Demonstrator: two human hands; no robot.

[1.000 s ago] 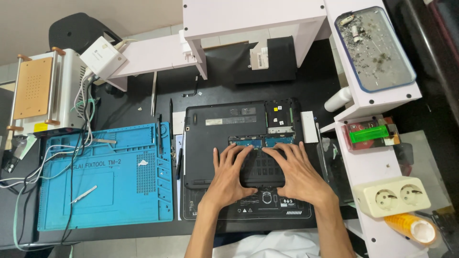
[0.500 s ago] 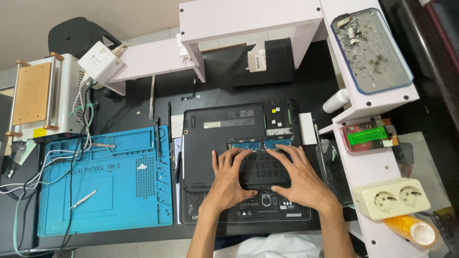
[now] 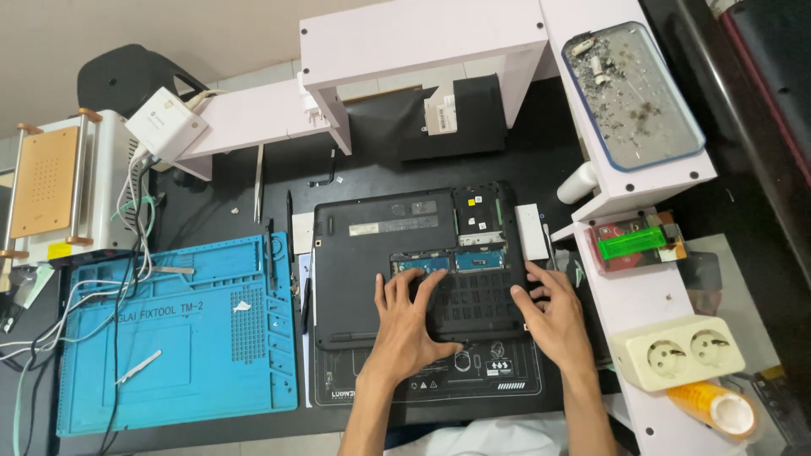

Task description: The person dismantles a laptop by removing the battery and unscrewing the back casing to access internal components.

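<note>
Centre of the frame, slightly low: black laptop (image 3: 397,253) lying bottom-up on a dark work mat (image 3: 439,388). Both hands are on its vented access panel (image 3: 477,300), lower right part of the underside.

Left hand (image 3: 410,325): flat, fingers spread, palm down on the panel's left side, fingertips pointing up toward the exposed memory slots (image 3: 452,262). Not pinching anything.

Right hand (image 3: 553,317): at the panel's right edge, fingers slightly curled over the edge, thumb toward the laptop's side. Can't tell whether the fingertips are hooked under the panel or just resting on it.

Panel looks roughly seated in its bay; whether it's latched isn't visible. Open drive bay (image 3: 477,211) shows at the laptop's upper right corner, with a white rectangular block (image 3: 530,230) just beside it on the right.

Surroundings:
- Blue silicone repair mat (image 3: 182,329) at left, touching the work mat's left side; a small metal tool (image 3: 135,367) lies on it.
- Tweezers (image 3: 258,181) and thin probes on the black desk between the blue mat and the laptop.
- White shelf unit (image 3: 422,38) across the top and down the right side.
- Tray of loose screws and debris (image 3: 634,93) upper right, on the shelf.
- Green-topped small box (image 3: 638,245) right of the laptop.
- Cream double socket (image 3: 680,355) lower right, yellow tape roll (image 3: 714,409) below it.
- Heating plate machine (image 3: 51,181) far left, white cables trailing from it.
</note>
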